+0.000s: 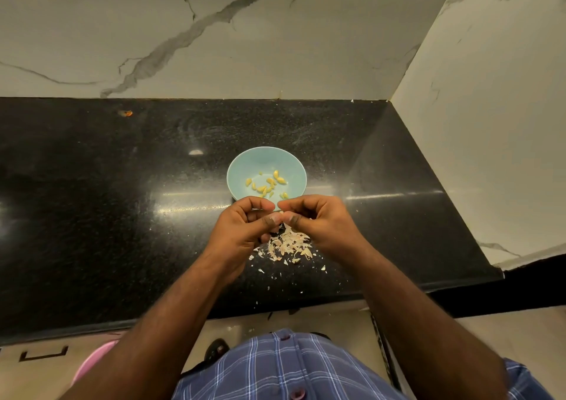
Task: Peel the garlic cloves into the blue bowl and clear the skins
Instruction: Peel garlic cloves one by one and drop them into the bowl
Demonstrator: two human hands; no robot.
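A: Start at the fingertips. What do they hold?

B: The left hand point(245, 225) and the right hand point(315, 220) meet thumb to thumb just above the near rim of the blue bowl point(239, 167). Both sets of fingers are curled in, pinching a small pale garlic clove point(281, 213) between them. Only a sliver of it shows between the thumb tips, whitish, so whether its skin is on or off cannot be told.

A: And the peeled ones?

B: The peeled cloves point(269, 184) lie in the bottom of the bowl, a loose scatter of small yellowish, glossy, teardrop-shaped pieces, some touching, some apart. The bowl is a pale blue-green, round and shallow, standing on the black countertop point(92, 200).

A: The skins?

B: The garlic skins point(289, 245) sit in a papery heap on the countertop directly under the hands, on the near side of the bowl. They are off-white with a pinkish tint, thin and curled. Smaller flakes trail from the heap toward the counter's front edge.

A: Anything further out?

B: A marbled wall point(275, 47) rises behind the counter and on the right. Below, the person's blue checked shirt point(275, 369) fills the bottom of the view.
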